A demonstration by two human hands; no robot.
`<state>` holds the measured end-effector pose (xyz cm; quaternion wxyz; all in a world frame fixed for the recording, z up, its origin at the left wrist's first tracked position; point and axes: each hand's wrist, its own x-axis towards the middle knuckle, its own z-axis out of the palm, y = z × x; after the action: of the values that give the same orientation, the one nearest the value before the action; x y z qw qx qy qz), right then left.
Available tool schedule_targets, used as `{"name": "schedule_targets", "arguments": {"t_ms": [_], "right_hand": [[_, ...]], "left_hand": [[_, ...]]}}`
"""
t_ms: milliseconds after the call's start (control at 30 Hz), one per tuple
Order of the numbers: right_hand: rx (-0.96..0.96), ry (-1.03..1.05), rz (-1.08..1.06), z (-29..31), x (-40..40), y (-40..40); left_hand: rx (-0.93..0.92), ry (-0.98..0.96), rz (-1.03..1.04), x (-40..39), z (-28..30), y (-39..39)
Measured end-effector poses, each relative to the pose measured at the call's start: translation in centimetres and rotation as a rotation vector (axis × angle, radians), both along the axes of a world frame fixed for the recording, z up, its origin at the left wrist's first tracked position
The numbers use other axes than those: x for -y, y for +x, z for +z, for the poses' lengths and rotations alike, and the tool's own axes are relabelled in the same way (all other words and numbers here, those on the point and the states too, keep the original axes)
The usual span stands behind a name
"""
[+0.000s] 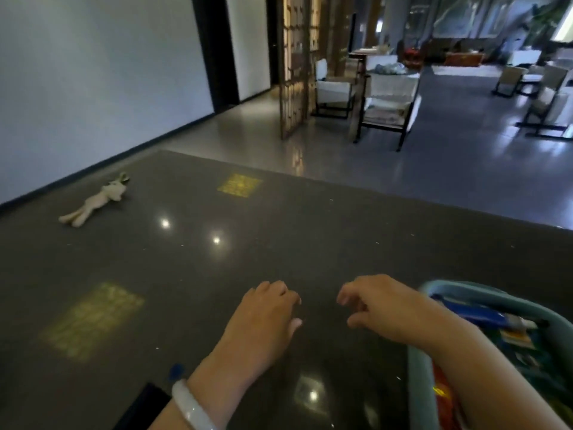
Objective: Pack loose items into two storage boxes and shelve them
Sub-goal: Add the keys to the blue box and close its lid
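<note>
Teal box (421, 383) part-filled. Both hands, left (263, 318) and right (381, 305), empty beside it; plush toy (96, 201) far off, unpacked.

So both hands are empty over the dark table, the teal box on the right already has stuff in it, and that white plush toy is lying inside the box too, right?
Not quite. The head view shows the white plush toy lying on the table at its far left, well away from the teal box. The rest holds: left hand and right hand are empty, and the box holds items.
</note>
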<state>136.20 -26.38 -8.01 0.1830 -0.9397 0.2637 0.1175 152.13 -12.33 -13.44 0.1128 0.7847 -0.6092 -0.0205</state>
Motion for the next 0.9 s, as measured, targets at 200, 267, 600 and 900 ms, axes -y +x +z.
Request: {"name": "schedule_targets", "arguments": {"t_ms": [200, 267, 600, 900], "right_hand": [[-0.128, 0.022, 0.195, -1.5, -1.0, 12.4], [-0.122, 0.019, 0.234, -1.9, -1.7, 17.0], [-0.049, -0.023, 0.367, -4.9, -5.5, 38.2], [0.002, 0.069, 0.327, -9.1, -7.1, 53.1]], "left_hand": [[0.067, 0.144, 0.201, -3.4, -0.6, 10.9], [0.094, 0.184, 0.268, -4.8, -0.8, 14.8], [0.125, 0.322, 0.553, -11.1, -3.3, 32.1], [-0.094, 0.348, 0.851, -13.5, -8.2, 43.5]]}}
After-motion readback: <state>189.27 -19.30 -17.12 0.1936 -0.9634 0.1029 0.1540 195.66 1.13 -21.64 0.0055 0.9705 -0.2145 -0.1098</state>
